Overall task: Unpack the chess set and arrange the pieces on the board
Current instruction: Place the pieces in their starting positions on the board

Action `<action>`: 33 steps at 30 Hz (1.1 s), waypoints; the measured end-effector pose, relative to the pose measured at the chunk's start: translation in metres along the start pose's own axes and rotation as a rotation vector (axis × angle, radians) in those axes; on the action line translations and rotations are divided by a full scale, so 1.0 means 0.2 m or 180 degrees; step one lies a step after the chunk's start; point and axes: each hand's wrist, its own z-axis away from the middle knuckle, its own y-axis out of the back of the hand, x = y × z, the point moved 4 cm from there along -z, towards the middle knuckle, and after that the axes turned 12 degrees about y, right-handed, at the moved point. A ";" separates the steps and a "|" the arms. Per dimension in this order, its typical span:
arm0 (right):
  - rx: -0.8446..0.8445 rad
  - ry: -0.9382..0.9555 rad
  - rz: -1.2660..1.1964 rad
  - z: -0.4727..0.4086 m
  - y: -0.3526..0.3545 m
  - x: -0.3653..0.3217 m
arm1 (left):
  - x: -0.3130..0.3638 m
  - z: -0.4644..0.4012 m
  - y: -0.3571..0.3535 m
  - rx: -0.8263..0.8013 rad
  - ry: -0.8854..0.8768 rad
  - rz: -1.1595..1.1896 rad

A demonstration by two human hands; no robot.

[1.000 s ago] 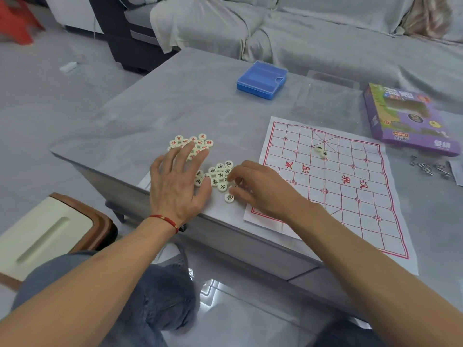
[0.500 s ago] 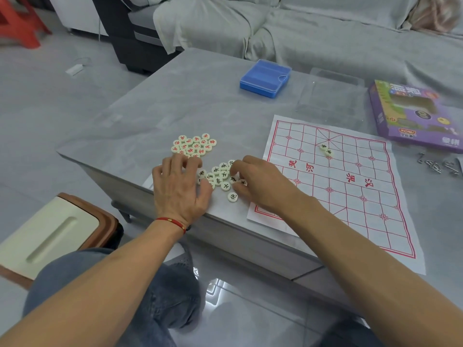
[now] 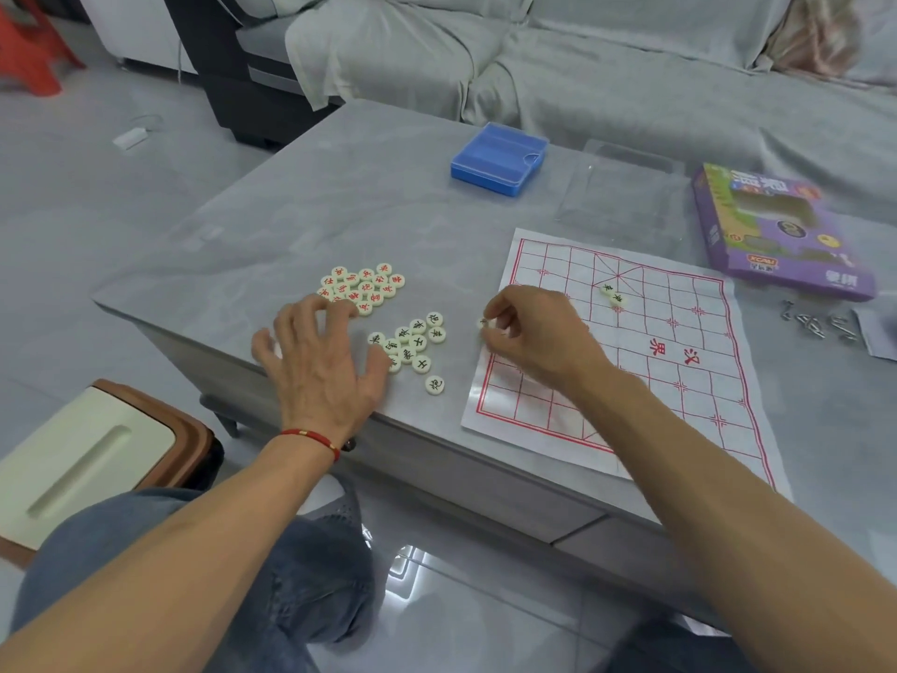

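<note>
The table (image 3: 340, 196) has a smooth grey top that looks like stone, with a soft shine, and the floor tiles (image 3: 461, 599) are glossy and reflect light. The board (image 3: 645, 352) is a thin white sheet, like paper or cloth, with red printed lines; the pieces (image 3: 412, 344) look like smooth cream plastic. The blue box (image 3: 497, 157) is shiny plastic, the purple box (image 3: 776, 235) printed cardboard, the sofa cover (image 3: 606, 75) matt cloth.

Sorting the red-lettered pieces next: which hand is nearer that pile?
Left. The left hand has its fingertips touching the red-lettered pile; the right hand is off beside the board's edge, pinching a piece.
</note>
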 end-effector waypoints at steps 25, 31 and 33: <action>-0.0129 0.0029 0.0191 0.10 -0.27 -0.34 | 0.06 0.07 0.07 -0.0340 -0.0170 0.0513; -0.0007 0.0041 0.0326 0.07 -0.28 -0.37 | 0.08 0.11 0.04 -0.0514 -0.0314 0.0386; -0.0012 0.0031 0.0354 0.06 -0.27 -0.37 | 0.07 0.11 0.04 -0.0497 -0.0288 0.0368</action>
